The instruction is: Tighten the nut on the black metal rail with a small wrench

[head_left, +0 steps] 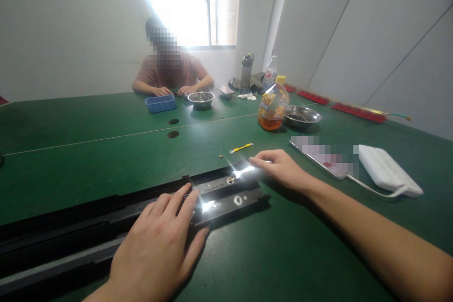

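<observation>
Long black metal rails (106, 217) lie side by side on the green table, running from the left edge to the middle. Their near-right ends show shiny flat plates (221, 205) with holes and a small brass-coloured nut (230, 180). My left hand (159, 231) spans the rails from above, fingertips at the far side and thumb by the near edge. At the far rail's right end, my right hand (279, 167) has its fingers closed on the bright tip; glare hides the exact grip. Just beyond lie a yellow wire with ring terminals (242, 147) and a small brass ring (221, 156).
A phone (318, 155) cabled to a white power bank (389, 170) lies right. Behind stand a drink bottle (272, 108), a steel bowl (302, 117), another bowl (201, 100) and a blue tray (161, 103). A person (171, 71) sits across the table.
</observation>
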The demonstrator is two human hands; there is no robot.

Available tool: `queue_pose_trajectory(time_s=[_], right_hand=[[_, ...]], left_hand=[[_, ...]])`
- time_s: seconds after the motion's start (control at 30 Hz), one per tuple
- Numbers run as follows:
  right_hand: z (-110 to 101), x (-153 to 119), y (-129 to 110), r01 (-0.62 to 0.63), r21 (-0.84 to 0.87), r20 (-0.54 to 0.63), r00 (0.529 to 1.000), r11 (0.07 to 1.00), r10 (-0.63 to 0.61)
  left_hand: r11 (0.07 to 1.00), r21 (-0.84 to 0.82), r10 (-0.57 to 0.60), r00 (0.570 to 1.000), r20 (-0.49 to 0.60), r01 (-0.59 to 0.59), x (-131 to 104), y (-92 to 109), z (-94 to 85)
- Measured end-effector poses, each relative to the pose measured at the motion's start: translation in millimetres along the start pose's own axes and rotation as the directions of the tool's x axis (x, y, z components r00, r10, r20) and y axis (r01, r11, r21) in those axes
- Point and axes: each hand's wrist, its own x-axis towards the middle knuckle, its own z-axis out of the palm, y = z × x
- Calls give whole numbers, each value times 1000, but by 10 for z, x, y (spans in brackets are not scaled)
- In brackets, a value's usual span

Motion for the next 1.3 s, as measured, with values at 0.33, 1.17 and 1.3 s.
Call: queue_pose_trajectory(time_s=[0.33,1.17,1.3], right_hand=[[2,-18,-8,5,2,-5,1000,1000,-5],[5,-13,-33,8,-22,14,1000,1000,-7],[2,-16,-42,13,-39,9,1000,999,-13]], left_hand=[[1000,-4,-9,1000,20,9,2,8,-9],[1000,-8,-13,1000,27,13,7,11,-15],[1000,-7,-15,1000,26,16,-5,11,-18]])
